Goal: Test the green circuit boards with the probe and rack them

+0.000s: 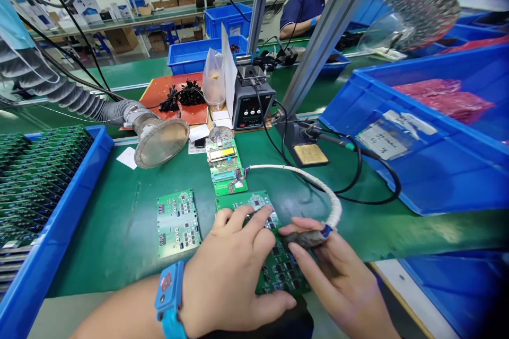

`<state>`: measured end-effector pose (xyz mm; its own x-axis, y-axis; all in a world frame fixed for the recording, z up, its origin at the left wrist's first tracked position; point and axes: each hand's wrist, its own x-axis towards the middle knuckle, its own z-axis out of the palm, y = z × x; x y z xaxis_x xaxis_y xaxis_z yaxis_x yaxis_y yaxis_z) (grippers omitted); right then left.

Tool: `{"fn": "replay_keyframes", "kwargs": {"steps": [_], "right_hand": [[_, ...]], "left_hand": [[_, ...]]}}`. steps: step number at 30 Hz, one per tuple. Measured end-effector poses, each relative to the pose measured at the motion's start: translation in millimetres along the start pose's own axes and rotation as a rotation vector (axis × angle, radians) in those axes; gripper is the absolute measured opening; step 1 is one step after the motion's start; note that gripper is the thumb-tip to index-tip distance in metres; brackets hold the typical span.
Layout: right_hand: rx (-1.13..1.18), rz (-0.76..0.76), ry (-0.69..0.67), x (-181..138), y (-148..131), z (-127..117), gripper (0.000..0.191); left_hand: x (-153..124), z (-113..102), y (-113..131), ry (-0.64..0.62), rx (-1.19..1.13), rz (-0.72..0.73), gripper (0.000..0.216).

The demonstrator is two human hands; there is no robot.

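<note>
left hand spread flat on green circuit board; right hand pinching wrapped connector.

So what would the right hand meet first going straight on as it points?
Probably the left hand: the right hand holds a grey probe aimed left over the circuit board, tip close to its fingers; depth unclear.

The green circuit board lies flat, grey connector at its edge.
</note>
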<state>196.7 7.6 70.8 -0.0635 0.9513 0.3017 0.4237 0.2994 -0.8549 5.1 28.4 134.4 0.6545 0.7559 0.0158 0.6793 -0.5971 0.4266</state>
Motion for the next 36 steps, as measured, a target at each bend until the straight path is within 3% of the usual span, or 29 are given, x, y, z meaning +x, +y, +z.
{"fn": "replay_keyframes", "kwargs": {"steps": [9, 14, 19, 23, 26, 28, 31, 36], "right_hand": [[-0.030, -0.016, -0.014, -1, 1, -2, 0.028], [-0.064, -0.029, -0.011, 3, -4, -2, 0.026], [-0.053, 0.002, 0.001, 4, -6, -3, 0.024], [-0.014, 0.032, 0.000, 9, -8, -8, 0.025], [0.091, 0.095, 0.137, 20, -11, -10, 0.025], [0.151, 0.137, 0.217, 32, -12, -7, 0.027], [0.209, 0.171, 0.145, 48, -12, 4, 0.033], [0.225, 0.174, 0.060, 58, -4, 21, 0.037]], "left_hand": [[2, 4, 0, 0.037, -0.030, -0.016, 0.050], [-2, -3, -4, -0.027, -0.066, -0.010, 0.074], [-8, -2, -7, 0.001, -0.048, -0.052, 0.102], [-1, -2, -3, -0.034, -0.011, -0.097, 0.112], [-2, -13, -6, -0.041, -0.002, -0.082, 0.117], [-13, -25, -17, -0.044, -0.013, -0.058, 0.119], [-42, -36, -48, -0.035, -0.024, -0.108, 0.121], [-81, -25, -99, -0.056, 0.025, -0.303, 0.113]]}}
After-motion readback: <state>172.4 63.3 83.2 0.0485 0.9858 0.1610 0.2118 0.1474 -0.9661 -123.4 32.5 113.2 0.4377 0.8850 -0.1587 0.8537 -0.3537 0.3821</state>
